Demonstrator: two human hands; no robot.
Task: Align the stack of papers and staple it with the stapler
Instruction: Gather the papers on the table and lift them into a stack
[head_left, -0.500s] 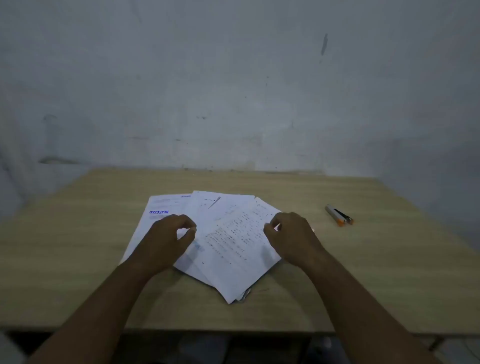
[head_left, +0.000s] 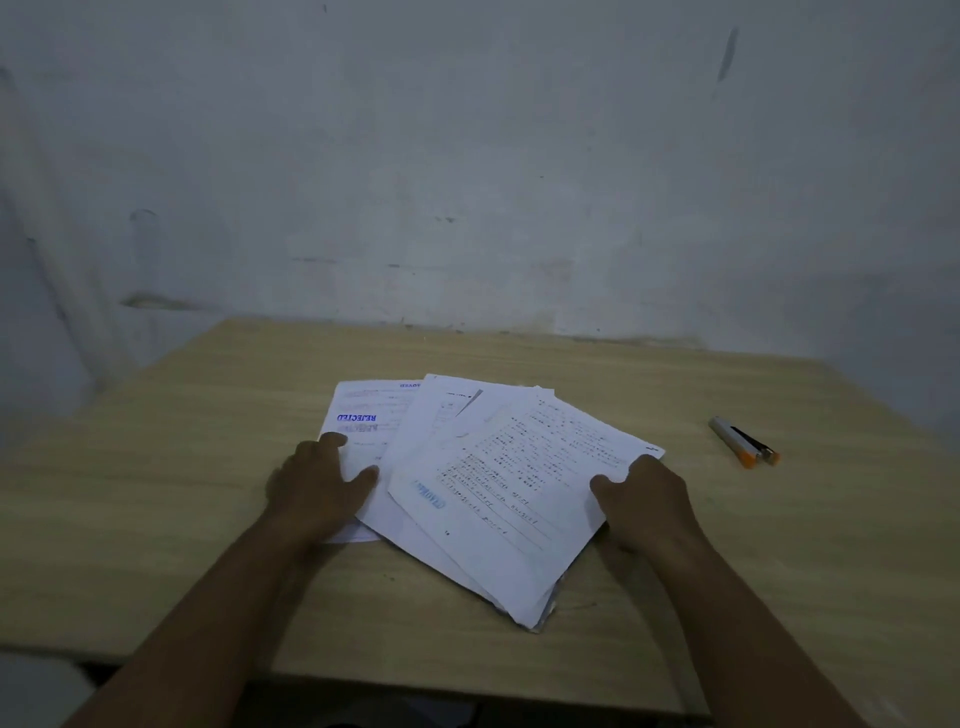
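Both hands have moved outward to the edges of the fanned papers (head_left: 498, 467) on the table (head_left: 156, 493). The left hand (head_left: 317, 488) has its fingers spread flat, and the right hand (head_left: 649, 504) pinches the edge. Push the sheets inward evenly before squaring them; the stapler (head_left: 744, 441) lies well apart to the right.

Both hands have slid apart: the left hand (head_left: 319, 483) now lies flatter on the fanned white printed papers (head_left: 498, 483), and the right hand (head_left: 647, 499) has reached their right edge.
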